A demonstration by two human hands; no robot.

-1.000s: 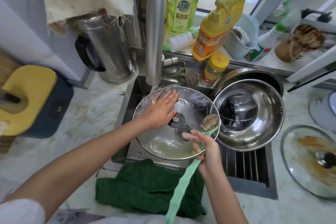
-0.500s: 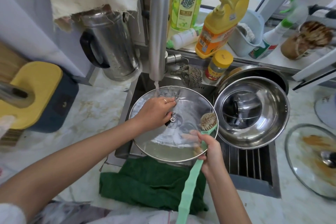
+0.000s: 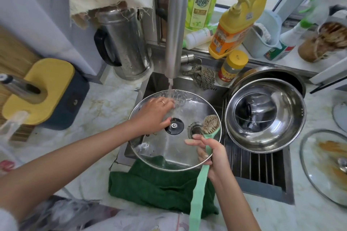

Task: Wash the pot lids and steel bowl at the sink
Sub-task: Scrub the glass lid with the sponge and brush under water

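Steel sink (image 3: 159,83), marble counter (image 3: 105,107) | tap water hits round glass pot lid (image 3: 169,148) | left hand (image 3: 152,116) flat on it, grip released | right hand (image 3: 216,155) grasping green-handled bristle brush (image 3: 210,124) against lid's rim

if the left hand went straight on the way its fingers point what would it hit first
The water stream, touching the left hand; past it likely the far rim of the glass lid, though depth is unclear.
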